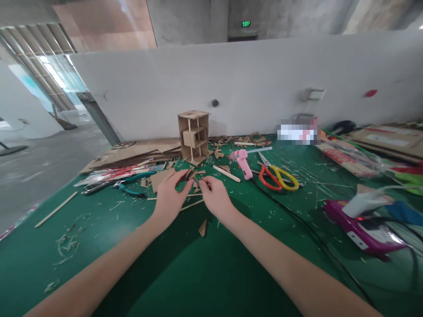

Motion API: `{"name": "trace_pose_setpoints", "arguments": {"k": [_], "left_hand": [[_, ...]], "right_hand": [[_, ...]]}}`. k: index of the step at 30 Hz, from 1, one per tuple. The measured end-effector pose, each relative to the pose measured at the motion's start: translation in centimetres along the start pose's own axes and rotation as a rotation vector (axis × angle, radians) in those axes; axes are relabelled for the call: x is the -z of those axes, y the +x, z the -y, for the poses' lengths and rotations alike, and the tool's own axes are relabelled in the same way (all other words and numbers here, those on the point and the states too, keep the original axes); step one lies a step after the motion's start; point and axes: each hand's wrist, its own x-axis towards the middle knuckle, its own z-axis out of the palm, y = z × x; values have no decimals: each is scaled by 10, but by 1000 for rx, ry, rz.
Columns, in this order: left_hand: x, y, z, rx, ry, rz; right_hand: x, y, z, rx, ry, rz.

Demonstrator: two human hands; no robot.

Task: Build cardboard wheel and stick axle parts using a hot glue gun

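My left hand (170, 193) has its fingers closed round a small piece of brown cardboard (190, 172), in front of a small cardboard shelf model (194, 138). Close on its right, my right hand (214, 193) is pinched at the edge of the same small pieces; what lies between its fingertips is too small to make out. Cardboard scraps and thin wooden sticks (192, 205) lie under and around both hands. A triangular scrap (202, 228) rests on the green table nearer to me.
Right of the hands lie a pink glue gun (243, 164) with its black cable, scissors (278, 177) and a purple power strip (363, 229). Pliers (130, 190), plastic-wrapped sticks (112, 174) and cardboard sheets (142, 149) lie left. A white partition (251, 83) stands behind.
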Motion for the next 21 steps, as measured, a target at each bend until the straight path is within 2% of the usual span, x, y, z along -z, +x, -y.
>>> {"name": "trace_pose_setpoints", "arguments": {"k": [6, 9, 12, 16, 19, 21], "left_hand": [[0, 1, -1, -61, 40, -33], [1, 2, -2, -93, 64, -37], [3, 2, -4, -128, 71, -39], [6, 2, -7, -175, 102, -65], [6, 2, -9, -209, 145, -95], [6, 2, -9, -223, 175, -113]], "right_hand": [[2, -1, 10, -414, 662, 139], [6, -2, 14, -521, 866, 208], [11, -2, 16, -582, 971, 285], [13, -4, 17, -589, 993, 353], [7, -6, 14, -472, 893, 279], [2, -6, 11, -333, 716, 192]]}}
